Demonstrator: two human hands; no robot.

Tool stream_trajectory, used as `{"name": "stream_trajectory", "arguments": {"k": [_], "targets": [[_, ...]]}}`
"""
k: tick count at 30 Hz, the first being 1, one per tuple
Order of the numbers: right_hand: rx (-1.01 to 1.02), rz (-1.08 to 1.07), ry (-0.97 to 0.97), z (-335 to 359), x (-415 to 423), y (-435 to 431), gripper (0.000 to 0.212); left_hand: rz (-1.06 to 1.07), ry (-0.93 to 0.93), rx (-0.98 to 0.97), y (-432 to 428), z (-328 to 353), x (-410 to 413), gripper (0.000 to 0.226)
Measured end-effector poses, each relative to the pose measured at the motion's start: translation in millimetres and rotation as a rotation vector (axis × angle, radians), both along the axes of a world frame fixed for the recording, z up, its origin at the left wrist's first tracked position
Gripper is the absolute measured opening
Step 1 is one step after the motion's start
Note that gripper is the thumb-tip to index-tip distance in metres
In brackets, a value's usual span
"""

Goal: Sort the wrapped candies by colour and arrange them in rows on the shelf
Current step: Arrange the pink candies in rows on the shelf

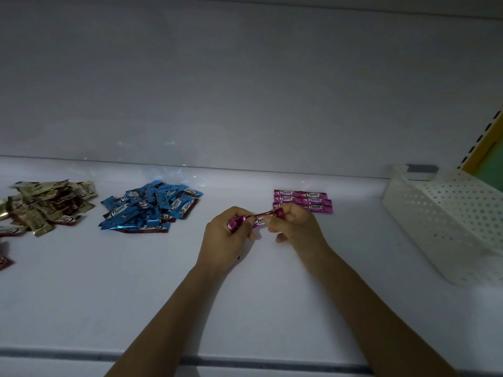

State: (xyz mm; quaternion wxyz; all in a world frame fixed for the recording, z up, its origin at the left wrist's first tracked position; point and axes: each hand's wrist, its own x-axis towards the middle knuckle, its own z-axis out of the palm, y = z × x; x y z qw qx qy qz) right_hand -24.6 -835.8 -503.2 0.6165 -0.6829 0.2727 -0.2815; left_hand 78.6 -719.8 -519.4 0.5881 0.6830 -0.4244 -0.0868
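Over the middle of the white shelf (109, 295), my left hand (226, 240) grips a small bunch of pink wrapped candies. My right hand (295, 227) pinches the other end of one pink candy (260, 219) stretched between both hands. Just behind my right hand, several pink candies (307, 200) lie flat in neat rows, two across. A loose heap of blue candies (149, 206) sits to the left. Further left lies a heap of gold candies (49, 202) with a few red ones (5, 261) at the frame's edge.
A white perforated plastic basket (449, 227) stands tilted at the right end of the shelf. The shelf's white back wall (245, 91) rises behind the candies. A grey front edge strip (258, 364) runs along the bottom.
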Motion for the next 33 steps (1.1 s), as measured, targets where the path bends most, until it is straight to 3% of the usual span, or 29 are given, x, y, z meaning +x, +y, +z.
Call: {"name": "stream_trajectory", "arguments": {"k": [4,6,8,9,12,14,19,24,33], "targets": [[-0.076,-0.212,0.019,-4,-3,-13,0.017,0.074,0.003,0.019,-2,-2,-1,0.026],[-0.320,-0.332,0.266,-9,-10,-25,0.013,0.112,0.039,0.024,-2,-3,0,0.022],[-0.542,-0.386,0.585,-14,-17,-31,0.025,0.106,0.053,0.048,-2,-3,0,0.018],[-0.601,-0.405,0.656,-15,-19,-31,0.031,0.101,0.061,0.058,-2,-2,-1,0.017],[-0.853,-0.426,0.515,-14,-20,-29,0.025,0.106,0.086,0.060,-2,-1,-2,0.015],[-0.942,-0.314,0.403,-8,-22,-25,0.013,0.116,0.080,0.068,-2,-1,-1,0.012],[-1.053,-0.044,0.609,-2,-28,-22,0.019,0.122,0.065,0.057,-2,-2,-1,0.011],[-1.035,0.041,0.572,-13,-26,-25,0.038,0.107,0.052,0.080,-4,-3,0,0.009],[-1.123,0.066,0.569,-28,-17,-32,0.041,0.101,0.032,0.054,-2,-4,0,0.008]]}}
